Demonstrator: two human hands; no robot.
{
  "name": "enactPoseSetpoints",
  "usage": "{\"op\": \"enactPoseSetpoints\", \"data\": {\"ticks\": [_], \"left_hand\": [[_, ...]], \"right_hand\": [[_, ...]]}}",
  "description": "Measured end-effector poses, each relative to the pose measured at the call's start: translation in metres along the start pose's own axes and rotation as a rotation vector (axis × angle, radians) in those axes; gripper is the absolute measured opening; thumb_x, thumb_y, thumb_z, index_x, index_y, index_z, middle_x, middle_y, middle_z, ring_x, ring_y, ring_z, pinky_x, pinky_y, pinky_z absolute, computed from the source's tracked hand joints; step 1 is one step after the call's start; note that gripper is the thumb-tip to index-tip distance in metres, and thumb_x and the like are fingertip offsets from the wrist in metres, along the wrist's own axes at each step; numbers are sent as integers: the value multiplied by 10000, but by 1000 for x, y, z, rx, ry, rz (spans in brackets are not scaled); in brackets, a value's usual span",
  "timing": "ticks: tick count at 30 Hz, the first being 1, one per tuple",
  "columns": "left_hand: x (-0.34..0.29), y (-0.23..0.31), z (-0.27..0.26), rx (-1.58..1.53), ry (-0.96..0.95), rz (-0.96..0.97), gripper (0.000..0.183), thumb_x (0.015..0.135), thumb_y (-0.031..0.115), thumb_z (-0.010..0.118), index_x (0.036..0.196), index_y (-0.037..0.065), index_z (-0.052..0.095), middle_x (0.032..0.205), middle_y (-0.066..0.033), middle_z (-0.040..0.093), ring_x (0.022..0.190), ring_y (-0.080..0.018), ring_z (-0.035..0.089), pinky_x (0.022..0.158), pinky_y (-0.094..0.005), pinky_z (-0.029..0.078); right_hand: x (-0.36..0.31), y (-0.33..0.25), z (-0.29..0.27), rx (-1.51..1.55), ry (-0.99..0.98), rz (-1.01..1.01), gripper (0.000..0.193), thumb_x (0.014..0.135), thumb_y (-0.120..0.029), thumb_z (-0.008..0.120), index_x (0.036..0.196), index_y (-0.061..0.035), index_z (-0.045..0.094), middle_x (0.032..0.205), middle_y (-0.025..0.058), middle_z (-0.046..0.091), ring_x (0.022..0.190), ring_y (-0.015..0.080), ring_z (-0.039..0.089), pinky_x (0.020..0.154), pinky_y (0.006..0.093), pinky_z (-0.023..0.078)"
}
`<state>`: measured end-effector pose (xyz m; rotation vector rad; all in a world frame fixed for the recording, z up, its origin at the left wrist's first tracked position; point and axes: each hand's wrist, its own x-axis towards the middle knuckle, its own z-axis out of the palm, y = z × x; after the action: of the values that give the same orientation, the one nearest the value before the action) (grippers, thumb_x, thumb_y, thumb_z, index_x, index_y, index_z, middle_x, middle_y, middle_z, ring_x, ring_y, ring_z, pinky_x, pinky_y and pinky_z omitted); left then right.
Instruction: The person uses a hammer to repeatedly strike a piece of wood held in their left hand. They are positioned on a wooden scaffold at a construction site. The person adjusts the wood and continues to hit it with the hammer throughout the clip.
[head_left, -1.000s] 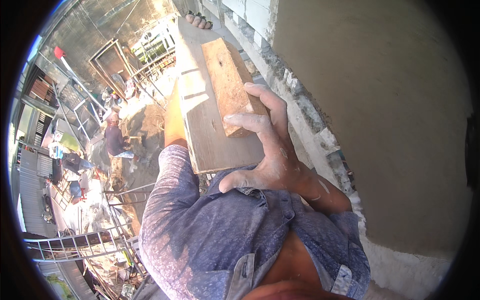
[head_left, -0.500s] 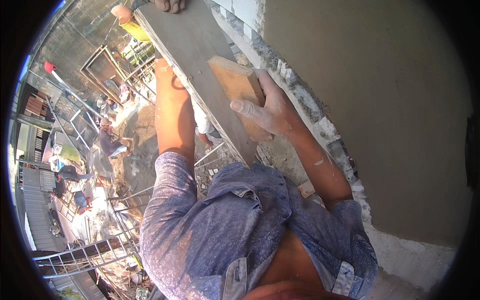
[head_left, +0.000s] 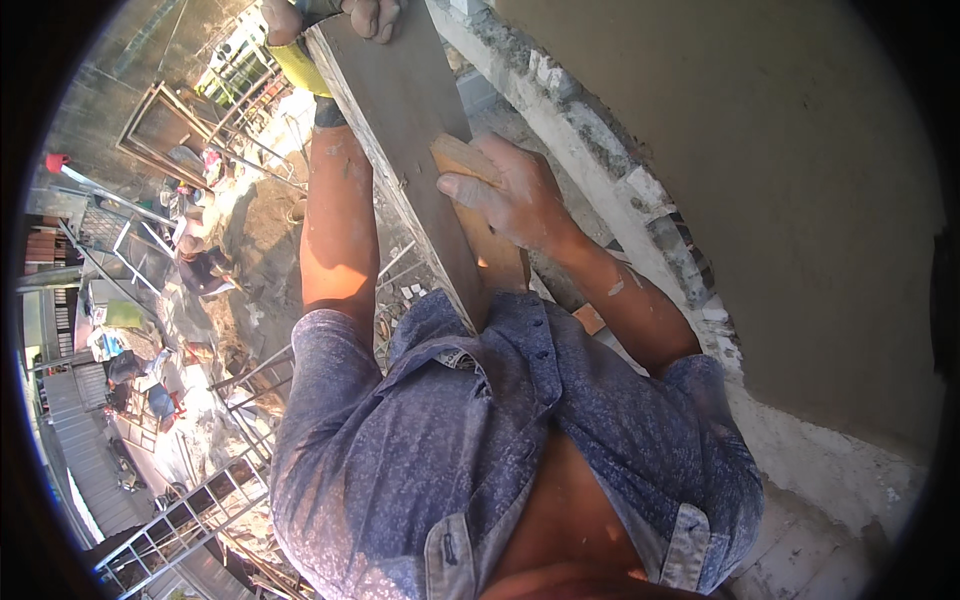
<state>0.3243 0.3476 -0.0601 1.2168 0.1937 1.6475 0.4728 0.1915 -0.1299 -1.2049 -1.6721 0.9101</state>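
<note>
A long, wide board (head_left: 400,110), coated grey with mortar, slopes from the top of the view down to my shirt front. My left hand (head_left: 373,17) is closed over its far end, the grey fingers curled on the board's face; the view's upper edge cuts part of the hand off. A yellow band (head_left: 299,68) circles that wrist. My right hand (head_left: 522,192), dusted with mortar, is wrapped round a short, orange-brown wooden board (head_left: 492,248). This shorter piece lies against the long board's face, with my thumb across it.
On the right a smooth grey plastered wall (head_left: 740,190) rises beside a rough masonry edge (head_left: 640,200). Far below on the left are a person (head_left: 203,268), metal scaffolding (head_left: 190,515) and leaning wooden frames (head_left: 165,135). A brick piece (head_left: 589,318) lies near my right forearm.
My right hand has turned and closed more tightly round the short board, which is now tilted more edge-on. The long board and my left hand appear slightly further right and lower in view.
</note>
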Motion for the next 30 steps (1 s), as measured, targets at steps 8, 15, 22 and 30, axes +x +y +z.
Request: {"op": "enactPoseSetpoints", "data": {"ticks": [8,15,22,30], "left_hand": [[-16,21,-29,-91,-82,10,452,1026,514,477,1138,87,578,1118,-108,629,1054,-286,614,935,-426,473],[-185,59,-22,752,-513,-526,1178,825,604,766,1619,9,131,1619,-245,296,1479,-369,357,1182,-438,328],[-256,81,-3,1163,-391,-256,1035,872,653,671,1593,27,270,1579,-253,391,1413,-397,462,1062,-440,457],[-268,106,12,564,380,-753,266,910,197,782,1093,21,703,928,8,694,836,-57,605,710,-235,494]], "right_hand": [[1,-14,7,-1,101,221,338,922,-304,744,1051,-2,666,910,56,667,843,111,617,746,285,503],[19,34,-4,695,109,14,358,984,-275,660,1195,12,628,1076,61,677,967,124,635,861,283,507],[15,63,2,731,-71,-60,582,1022,-393,553,1451,-13,450,1338,120,592,1199,241,612,1009,392,519],[30,68,18,1415,-327,-181,720,1050,-564,398,1552,-56,307,1506,134,468,1321,273,519,1079,434,461]]}}
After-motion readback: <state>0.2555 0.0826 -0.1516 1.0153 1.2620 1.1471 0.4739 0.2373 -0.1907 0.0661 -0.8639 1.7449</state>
